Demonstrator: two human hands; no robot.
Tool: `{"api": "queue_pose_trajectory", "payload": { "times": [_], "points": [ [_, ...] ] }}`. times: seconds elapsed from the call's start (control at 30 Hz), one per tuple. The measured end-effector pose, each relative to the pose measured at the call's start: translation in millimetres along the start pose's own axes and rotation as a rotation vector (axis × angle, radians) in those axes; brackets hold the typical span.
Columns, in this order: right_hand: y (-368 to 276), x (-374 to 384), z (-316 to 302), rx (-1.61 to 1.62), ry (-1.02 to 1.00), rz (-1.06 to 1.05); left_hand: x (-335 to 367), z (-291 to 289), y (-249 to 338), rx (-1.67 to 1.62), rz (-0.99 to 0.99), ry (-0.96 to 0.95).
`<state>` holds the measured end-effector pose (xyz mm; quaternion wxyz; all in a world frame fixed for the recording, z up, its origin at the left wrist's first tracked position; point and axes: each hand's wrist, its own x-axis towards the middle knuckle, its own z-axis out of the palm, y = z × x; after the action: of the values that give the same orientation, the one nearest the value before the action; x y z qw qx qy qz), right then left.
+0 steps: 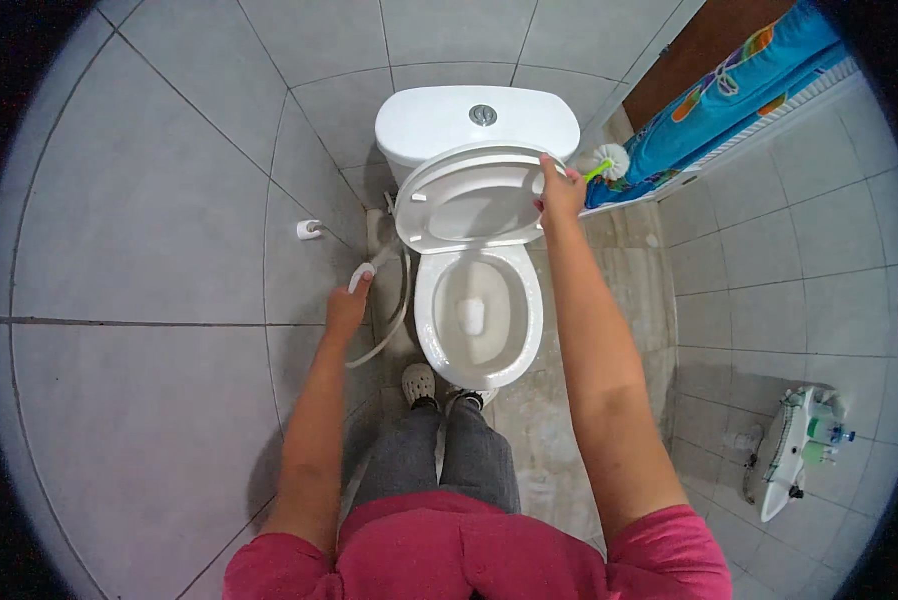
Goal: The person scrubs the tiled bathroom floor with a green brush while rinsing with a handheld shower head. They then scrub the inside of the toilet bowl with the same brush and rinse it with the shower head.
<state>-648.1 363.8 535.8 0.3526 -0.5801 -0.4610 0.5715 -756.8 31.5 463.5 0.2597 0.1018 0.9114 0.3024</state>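
My left hand (347, 305) is closed around a white handheld bidet sprayer (362, 277), left of the toilet bowl (425, 318). A pale hose (403, 318) hangs in a curve beside the bowl. In my right hand (563, 195) is a toilet brush (610, 162) with a green handle and round white bristles, which point away to the right. Fingers of that same hand also rest at the right edge of the raised toilet seat and lid (431, 232). The bowl stands uncovered, with a bright white patch at its bottom.
Behind the lid is the white cistern (419, 115) with a round flush button (483, 115). A small white holder (309, 230) sits on the left tiled wall. To the right hang a blue patterned curtain (709, 125) and, lower, a white washbasin (777, 480) with bottles (824, 432).
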Motion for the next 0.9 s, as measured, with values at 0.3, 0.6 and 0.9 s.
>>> {"api": "queue_pose_trajectory", "payload": {
  "times": [0.3, 0.6, 0.9],
  "points": [
    [38, -40, -71, 0.143, -0.13, 0.1, 7, 11, 15, -0.018, 0.025, -0.085],
    [172, -111, -182, -0.104, -0.083, 0.148, 1, 56, 41, -0.029, 0.114, -0.283],
    [283, -94, -217, -0.14, -0.036, 0.127, -55, 105, 99, 0.216, 0.28, -0.578]
  ]
}}
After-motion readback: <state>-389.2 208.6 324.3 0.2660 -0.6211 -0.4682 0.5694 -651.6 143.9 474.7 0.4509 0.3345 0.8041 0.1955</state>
